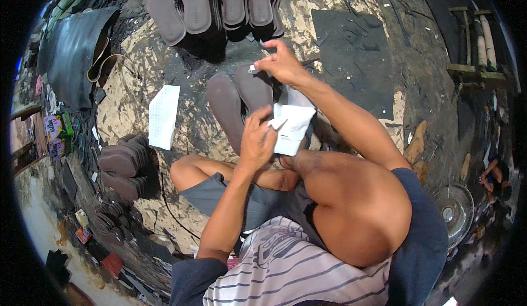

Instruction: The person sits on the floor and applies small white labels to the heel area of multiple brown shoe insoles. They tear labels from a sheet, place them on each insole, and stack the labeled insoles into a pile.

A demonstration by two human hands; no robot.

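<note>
My left hand is closed on a folded white sheet above my crossed legs. Farther out, my right hand pinches a small white sticker between thumb and fingertips, just over the toe end of a brown shoe sole. Beside that sole, to its left, lies another brown sole. My left hand and the sheet partly hide the lower ends of the soles.
Tall stacks of brown soles stand at the far side. Another white sheet lies on the floor to the left, near smaller piles of soles. A dark mat is at right, a fan at lower right.
</note>
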